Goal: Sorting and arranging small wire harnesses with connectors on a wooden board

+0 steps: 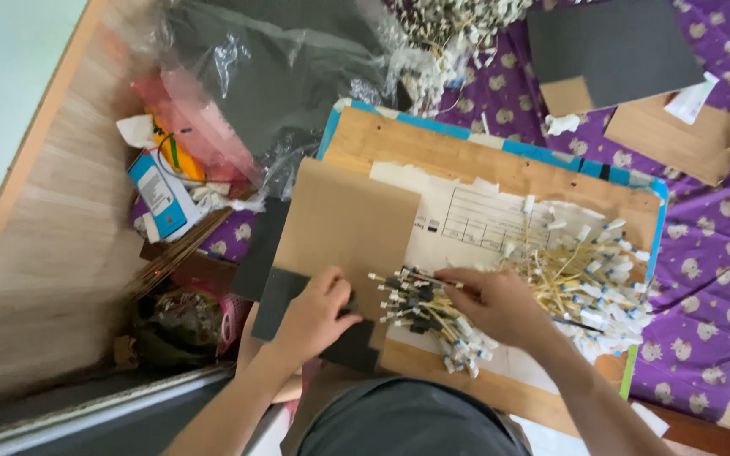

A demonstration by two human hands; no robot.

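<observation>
My left hand point(316, 314) presses down on a dark grey foam sheet point(279, 295) that lies partly under a brown card point(344, 228) on the wooden board point(466, 160). My right hand point(492, 302) grips a small bundle of thin yellow cable pieces with white and blue plug ends point(411, 306), fanned out between the two hands. A larger loose pile of the same yellow cable pieces point(585, 270) lies to the right on a white printed sheet point(475, 215).
A clear plastic bag with dark sheets point(272, 76) and a heap of white connectors point(454, 29) lie at the back. Grey foam and brown cards point(618, 51) rest on the purple patterned cloth point(711, 228). A blue-white box point(158, 194) and clutter sit left by a wooden panel point(52, 245).
</observation>
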